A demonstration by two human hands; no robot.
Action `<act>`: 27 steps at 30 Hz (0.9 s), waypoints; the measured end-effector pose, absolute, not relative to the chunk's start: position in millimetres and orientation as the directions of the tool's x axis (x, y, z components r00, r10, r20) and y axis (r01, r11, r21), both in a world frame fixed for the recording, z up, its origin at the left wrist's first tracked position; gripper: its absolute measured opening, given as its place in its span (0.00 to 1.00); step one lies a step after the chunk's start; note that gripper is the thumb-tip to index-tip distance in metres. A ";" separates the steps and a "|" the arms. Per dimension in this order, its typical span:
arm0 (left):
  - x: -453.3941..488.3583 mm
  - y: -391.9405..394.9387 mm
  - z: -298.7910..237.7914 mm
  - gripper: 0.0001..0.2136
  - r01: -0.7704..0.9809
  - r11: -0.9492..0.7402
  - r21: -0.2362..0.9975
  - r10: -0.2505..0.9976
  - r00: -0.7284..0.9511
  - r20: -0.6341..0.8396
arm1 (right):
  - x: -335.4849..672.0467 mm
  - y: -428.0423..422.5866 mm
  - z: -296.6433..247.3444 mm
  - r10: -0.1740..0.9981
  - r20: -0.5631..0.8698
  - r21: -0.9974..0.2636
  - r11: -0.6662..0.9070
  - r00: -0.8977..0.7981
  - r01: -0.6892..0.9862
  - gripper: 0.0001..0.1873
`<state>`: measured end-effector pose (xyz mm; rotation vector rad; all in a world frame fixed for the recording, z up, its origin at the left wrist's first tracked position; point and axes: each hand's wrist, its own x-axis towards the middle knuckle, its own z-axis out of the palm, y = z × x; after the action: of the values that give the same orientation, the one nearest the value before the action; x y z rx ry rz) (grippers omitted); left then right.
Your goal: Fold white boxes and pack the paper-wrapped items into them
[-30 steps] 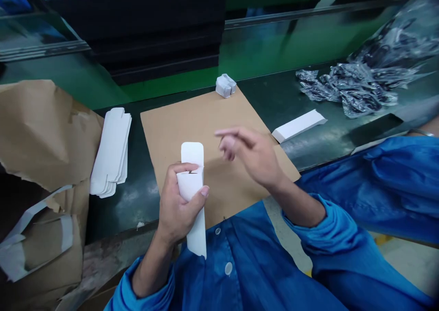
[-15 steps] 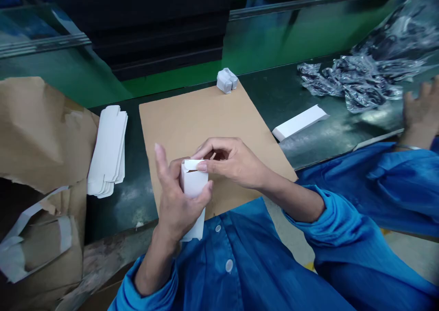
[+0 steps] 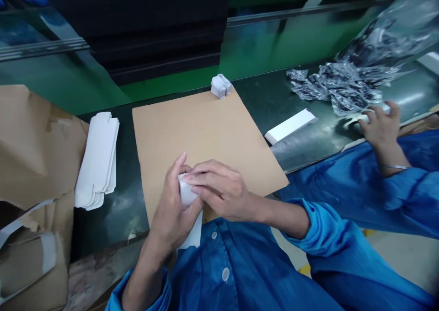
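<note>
A narrow white carton [image 3: 194, 233] stands tilted just in front of my chest, over the near edge of a brown cardboard sheet. My left hand [image 3: 173, 215] is wrapped around its upper part, thumb on the near side. Across the carton's top end lie the fingers of my right hand [image 3: 222, 190], pressed together against the end flap. That flap looks closed, though my fingers cover much of it. Whether anything is inside the carton cannot be seen.
Flat white cartons [image 3: 98, 160] lie stacked left of the cardboard sheet [image 3: 192, 128]. Small whitish blocks [image 3: 221, 86] sit at its far corner. To the right are a white carton [image 3: 291, 126], plastic-bagged items [image 3: 339, 84] and a co-worker's hand [image 3: 382, 126]. Torn brown paper [image 3: 37, 142] stands left.
My right fingers have moved from pinching the raised flap to lying over the carton's top, and the flap has folded down. The co-worker's hand has come further into view.
</note>
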<state>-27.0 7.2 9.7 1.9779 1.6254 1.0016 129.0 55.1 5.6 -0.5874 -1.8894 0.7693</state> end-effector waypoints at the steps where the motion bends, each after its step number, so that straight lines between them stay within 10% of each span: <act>1: -25.7 8.2 8.9 0.35 0.667 -0.224 0.711 0.963 0.038 0.269 | 125.4 53.3 3.4 0.679 0.626 -0.705 0.703 -0.383 0.094 0.11; 7: -23.9 27.1 5.7 0.23 0.336 0.038 0.941 0.919 -0.382 0.099 | 120.1 126.0 17.1 0.651 0.404 -0.740 0.646 -0.643 0.189 0.14; 11: -40.1 49.9 -8.4 0.14 -0.125 0.024 0.992 0.822 -0.562 -0.091 | 140.3 244.9 29.1 0.936 0.138 -0.476 0.349 -0.323 0.807 0.24; 17: -62.3 63.9 -38.1 0.15 -0.006 0.086 0.996 0.801 -0.594 -0.073 | 149.1 323.1 13.4 0.955 -0.015 -0.233 0.285 -0.297 0.930 0.42; 27: -67.4 62.0 -44.1 0.14 0.303 0.178 0.936 0.829 -0.559 0.024 | 153.3 286.7 33.1 0.861 0.010 -0.192 0.500 -0.508 0.844 0.22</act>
<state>-67.4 62.0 -44.1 1.0614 1.9575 1.3761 153.3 286.7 33.1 -1.5003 -2.6295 0.2479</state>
